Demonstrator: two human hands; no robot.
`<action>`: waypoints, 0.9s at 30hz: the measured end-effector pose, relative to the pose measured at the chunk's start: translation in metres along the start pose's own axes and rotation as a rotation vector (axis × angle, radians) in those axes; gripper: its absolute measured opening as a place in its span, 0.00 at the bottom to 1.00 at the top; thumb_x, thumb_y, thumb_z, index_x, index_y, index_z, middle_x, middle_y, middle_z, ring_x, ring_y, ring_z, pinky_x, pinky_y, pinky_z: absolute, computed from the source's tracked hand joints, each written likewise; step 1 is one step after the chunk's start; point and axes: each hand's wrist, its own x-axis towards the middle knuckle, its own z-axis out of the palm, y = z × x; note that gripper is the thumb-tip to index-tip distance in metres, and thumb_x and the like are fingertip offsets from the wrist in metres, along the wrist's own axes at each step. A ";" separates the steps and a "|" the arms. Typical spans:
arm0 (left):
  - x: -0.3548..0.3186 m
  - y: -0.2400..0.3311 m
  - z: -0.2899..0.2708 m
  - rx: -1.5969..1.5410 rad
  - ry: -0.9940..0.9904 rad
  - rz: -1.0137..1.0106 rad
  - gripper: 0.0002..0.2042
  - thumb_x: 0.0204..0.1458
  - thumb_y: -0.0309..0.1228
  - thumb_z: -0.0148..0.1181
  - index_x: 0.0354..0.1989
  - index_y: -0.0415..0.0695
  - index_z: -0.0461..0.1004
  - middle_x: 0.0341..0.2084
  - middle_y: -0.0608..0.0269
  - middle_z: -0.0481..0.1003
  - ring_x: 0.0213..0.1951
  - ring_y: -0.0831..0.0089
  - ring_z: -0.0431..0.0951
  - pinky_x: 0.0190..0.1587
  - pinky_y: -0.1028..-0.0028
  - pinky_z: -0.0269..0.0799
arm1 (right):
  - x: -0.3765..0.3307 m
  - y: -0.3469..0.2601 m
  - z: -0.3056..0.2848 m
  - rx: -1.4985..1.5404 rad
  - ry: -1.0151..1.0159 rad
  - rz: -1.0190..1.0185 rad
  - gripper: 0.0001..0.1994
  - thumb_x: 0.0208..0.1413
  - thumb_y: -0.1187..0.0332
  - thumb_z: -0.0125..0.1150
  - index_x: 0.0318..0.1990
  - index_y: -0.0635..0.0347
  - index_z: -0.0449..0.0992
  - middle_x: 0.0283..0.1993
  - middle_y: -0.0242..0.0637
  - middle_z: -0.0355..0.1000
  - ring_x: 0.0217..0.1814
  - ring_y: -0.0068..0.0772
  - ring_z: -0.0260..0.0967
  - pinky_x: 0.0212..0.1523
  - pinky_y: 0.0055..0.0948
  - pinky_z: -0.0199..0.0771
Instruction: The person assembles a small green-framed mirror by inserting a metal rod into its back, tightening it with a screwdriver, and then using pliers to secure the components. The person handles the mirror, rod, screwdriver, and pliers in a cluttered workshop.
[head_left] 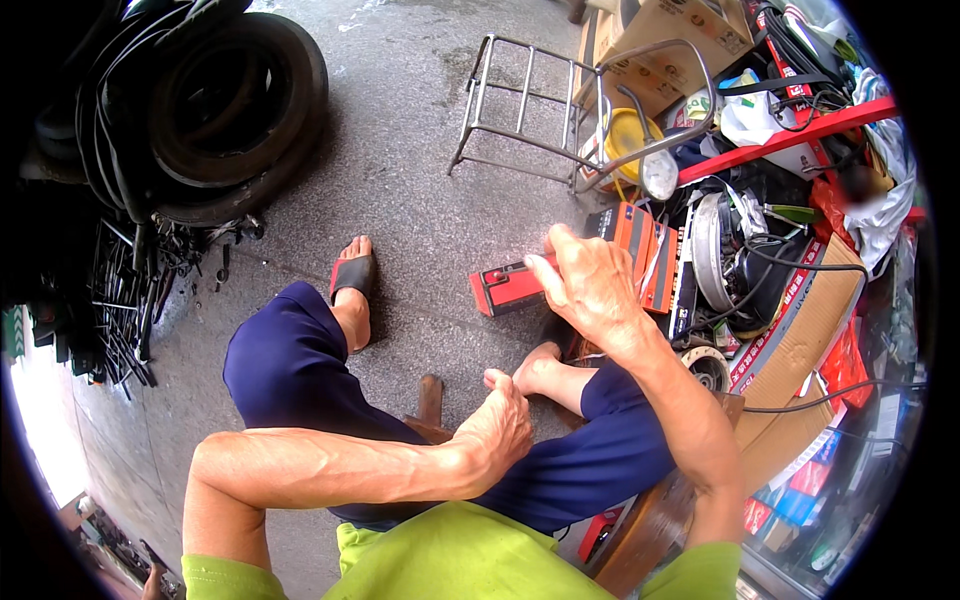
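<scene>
My right hand [592, 282] is closed over the right end of a red and black box-shaped case [510, 287], held above the floor between my feet and the clutter on the right. Its far end sticks out to the left of my thumb. My left hand [497, 430] is curled closed just above my right thigh, apart from the case. Whatever its fingers may hold is hidden. A short wooden piece [431, 400] shows between my legs, left of that hand. Just beyond my right hand stand orange and black boxes [645, 250].
Black tyres [240, 110] and many scattered metal tools [135, 290] lie at the left. A metal rack [525, 95] stands on the floor ahead. Cardboard boxes [665, 55], a red bar [790, 140], a wheel hub [712, 250], cables and bags crowd the right side.
</scene>
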 end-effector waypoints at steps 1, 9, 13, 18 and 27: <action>0.000 0.001 0.002 -0.003 0.009 -0.010 0.22 0.58 0.45 0.40 0.42 0.39 0.74 0.37 0.55 0.74 0.41 0.58 0.73 0.49 0.54 0.60 | 0.000 -0.001 -0.001 -0.002 -0.032 0.080 0.10 0.51 0.65 0.59 0.29 0.62 0.69 0.25 0.48 0.71 0.29 0.51 0.71 0.28 0.42 0.69; 0.002 0.002 0.001 0.008 0.000 -0.016 0.24 0.59 0.47 0.38 0.42 0.39 0.73 0.34 0.55 0.74 0.40 0.59 0.73 0.50 0.55 0.59 | 0.000 0.011 0.006 0.091 0.112 -0.304 0.06 0.50 0.70 0.58 0.32 0.62 0.71 0.28 0.45 0.67 0.29 0.50 0.69 0.31 0.44 0.68; 0.004 0.001 0.000 0.006 -0.003 0.001 0.23 0.59 0.46 0.39 0.41 0.39 0.73 0.34 0.56 0.74 0.39 0.60 0.73 0.49 0.56 0.60 | 0.003 0.014 0.002 0.109 0.112 -0.405 0.06 0.50 0.73 0.58 0.35 0.64 0.70 0.32 0.44 0.64 0.30 0.48 0.68 0.31 0.43 0.68; 0.004 0.001 0.003 0.016 0.002 -0.010 0.21 0.59 0.45 0.39 0.41 0.40 0.73 0.33 0.57 0.75 0.40 0.61 0.73 0.48 0.57 0.61 | 0.004 -0.001 -0.003 0.020 -0.024 -0.077 0.06 0.52 0.72 0.56 0.33 0.63 0.67 0.32 0.46 0.64 0.31 0.49 0.69 0.30 0.42 0.69; 0.004 -0.001 -0.007 -0.032 -0.120 0.065 0.15 0.53 0.32 0.47 0.46 0.42 0.75 0.42 0.50 0.74 0.44 0.52 0.73 0.48 0.51 0.62 | 0.001 0.003 0.002 0.258 0.045 -0.231 0.11 0.51 0.69 0.59 0.38 0.64 0.66 0.35 0.48 0.66 0.32 0.51 0.69 0.32 0.43 0.68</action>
